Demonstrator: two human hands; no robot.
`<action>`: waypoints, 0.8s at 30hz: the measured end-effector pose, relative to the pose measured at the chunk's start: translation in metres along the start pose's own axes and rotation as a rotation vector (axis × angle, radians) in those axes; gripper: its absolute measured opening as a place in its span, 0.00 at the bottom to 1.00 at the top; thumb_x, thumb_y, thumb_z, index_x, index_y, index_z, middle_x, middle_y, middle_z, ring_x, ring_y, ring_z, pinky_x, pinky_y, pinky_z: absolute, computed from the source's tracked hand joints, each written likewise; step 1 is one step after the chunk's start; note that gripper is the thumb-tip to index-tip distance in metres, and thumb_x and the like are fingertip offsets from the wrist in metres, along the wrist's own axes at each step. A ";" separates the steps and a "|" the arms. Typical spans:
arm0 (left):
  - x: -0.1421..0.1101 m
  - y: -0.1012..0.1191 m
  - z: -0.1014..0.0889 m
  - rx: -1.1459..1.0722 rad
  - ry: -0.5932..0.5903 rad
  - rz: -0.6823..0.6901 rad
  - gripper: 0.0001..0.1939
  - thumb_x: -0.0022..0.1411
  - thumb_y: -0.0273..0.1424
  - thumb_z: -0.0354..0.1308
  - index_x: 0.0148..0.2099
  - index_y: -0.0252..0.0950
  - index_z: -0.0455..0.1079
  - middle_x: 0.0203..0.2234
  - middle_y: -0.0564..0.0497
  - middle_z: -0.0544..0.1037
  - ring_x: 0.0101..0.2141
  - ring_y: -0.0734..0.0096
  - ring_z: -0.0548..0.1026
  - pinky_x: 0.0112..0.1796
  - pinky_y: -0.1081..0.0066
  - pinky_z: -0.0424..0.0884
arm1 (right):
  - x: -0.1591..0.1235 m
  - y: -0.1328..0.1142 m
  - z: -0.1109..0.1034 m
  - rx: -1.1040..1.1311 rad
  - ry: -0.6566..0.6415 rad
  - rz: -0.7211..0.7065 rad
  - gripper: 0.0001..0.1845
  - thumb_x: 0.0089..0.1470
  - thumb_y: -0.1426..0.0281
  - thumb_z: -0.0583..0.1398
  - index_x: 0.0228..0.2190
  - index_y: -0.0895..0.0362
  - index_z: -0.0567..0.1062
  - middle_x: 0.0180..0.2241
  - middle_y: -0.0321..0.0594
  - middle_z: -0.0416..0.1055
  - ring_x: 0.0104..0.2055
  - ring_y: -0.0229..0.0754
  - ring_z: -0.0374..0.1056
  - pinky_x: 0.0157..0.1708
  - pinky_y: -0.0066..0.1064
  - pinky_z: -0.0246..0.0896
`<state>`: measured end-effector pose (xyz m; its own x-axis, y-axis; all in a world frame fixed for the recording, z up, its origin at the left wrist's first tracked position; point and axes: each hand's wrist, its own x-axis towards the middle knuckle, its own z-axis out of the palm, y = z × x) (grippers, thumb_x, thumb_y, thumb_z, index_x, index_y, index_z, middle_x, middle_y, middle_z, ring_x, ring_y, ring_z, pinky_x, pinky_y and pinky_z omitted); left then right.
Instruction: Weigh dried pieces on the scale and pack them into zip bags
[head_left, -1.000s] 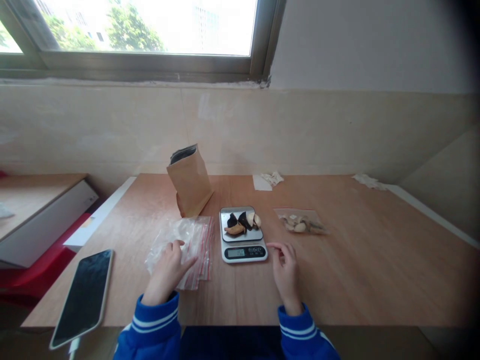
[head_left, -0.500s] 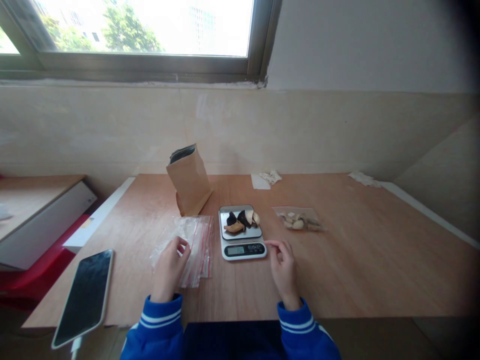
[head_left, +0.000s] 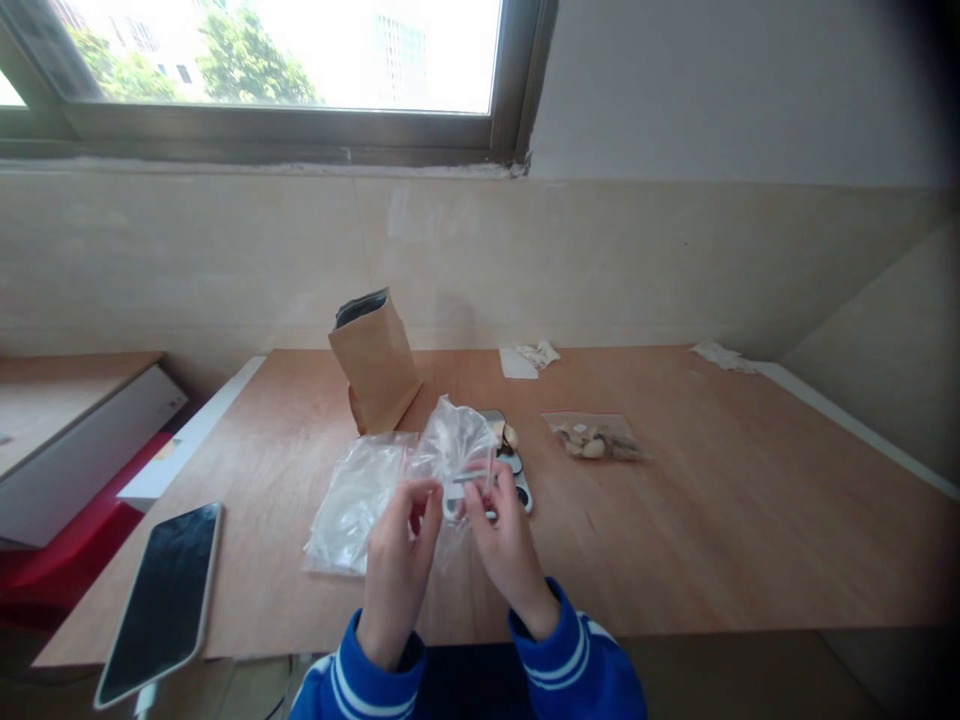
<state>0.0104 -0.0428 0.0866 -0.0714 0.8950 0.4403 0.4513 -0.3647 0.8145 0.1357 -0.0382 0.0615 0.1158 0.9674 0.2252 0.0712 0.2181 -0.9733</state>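
A clear plastic zip bag [head_left: 452, 437] is raised in front of the scale, pinched between my two hands. My left hand [head_left: 405, 545] has its thumb and fingers closed on the bag's left side. On the right side, the fingers of my right hand [head_left: 504, 530] grip the bag too. Behind it the white kitchen scale [head_left: 527, 497] is mostly covered; a few pale dried pieces [head_left: 510, 437] show on its plate. More clear zip bags [head_left: 349, 510] lie flat to the left of my hands.
A brown paper pouch [head_left: 379, 365] stands open at the back left. To the right lies a filled zip bag [head_left: 596, 440] of pale pieces. A phone [head_left: 161, 605] on a cable is at the left edge. Crumpled tissue [head_left: 540, 353] sits by the wall.
Both hands have come together before the scale. A zip bag from the pile on the left is now held up between them, hiding most of the scale.
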 end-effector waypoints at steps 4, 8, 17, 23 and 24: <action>0.010 0.000 -0.008 -0.093 0.302 -0.149 0.06 0.61 0.36 0.54 0.36 0.40 0.63 0.21 0.56 0.70 0.22 0.73 0.71 0.26 0.72 0.69 | 0.013 0.015 -0.025 -0.076 0.137 0.051 0.10 0.58 0.60 0.55 0.38 0.53 0.65 0.23 0.32 0.67 0.24 0.38 0.66 0.25 0.29 0.63; 0.031 0.002 -0.013 -0.112 0.375 -0.190 0.08 0.59 0.36 0.56 0.32 0.39 0.62 0.19 0.57 0.68 0.21 0.75 0.69 0.23 0.74 0.66 | 0.022 0.016 -0.045 -0.246 -0.127 -0.042 0.14 0.54 0.58 0.60 0.39 0.54 0.70 0.31 0.37 0.72 0.32 0.40 0.68 0.30 0.30 0.65; 0.074 -0.012 -0.009 0.073 0.252 -0.306 0.07 0.53 0.32 0.56 0.28 0.38 0.60 0.21 0.56 0.70 0.22 0.74 0.68 0.26 0.73 0.61 | 0.064 0.045 -0.079 -0.732 0.142 -0.334 0.15 0.59 0.68 0.51 0.47 0.55 0.69 0.49 0.50 0.64 0.56 0.51 0.59 0.56 0.49 0.53; 0.082 -0.022 0.004 0.129 0.282 -0.335 0.07 0.53 0.31 0.56 0.27 0.38 0.60 0.20 0.57 0.69 0.24 0.72 0.68 0.28 0.72 0.60 | 0.081 0.062 -0.082 -0.857 -0.034 -0.352 0.23 0.54 0.76 0.52 0.52 0.53 0.67 0.56 0.47 0.60 0.59 0.51 0.57 0.57 0.48 0.53; 0.082 -0.026 0.007 0.121 0.288 -0.342 0.07 0.53 0.30 0.56 0.27 0.38 0.59 0.19 0.57 0.68 0.24 0.72 0.67 0.28 0.72 0.59 | 0.082 0.063 -0.081 -0.844 -0.057 -0.347 0.23 0.53 0.76 0.52 0.51 0.53 0.68 0.55 0.47 0.62 0.58 0.51 0.58 0.56 0.47 0.55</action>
<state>-0.0010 0.0415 0.0987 -0.4706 0.8446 0.2553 0.4585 -0.0132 0.8886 0.2303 0.0442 0.0225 -0.0948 0.8749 0.4750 0.7964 0.3529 -0.4911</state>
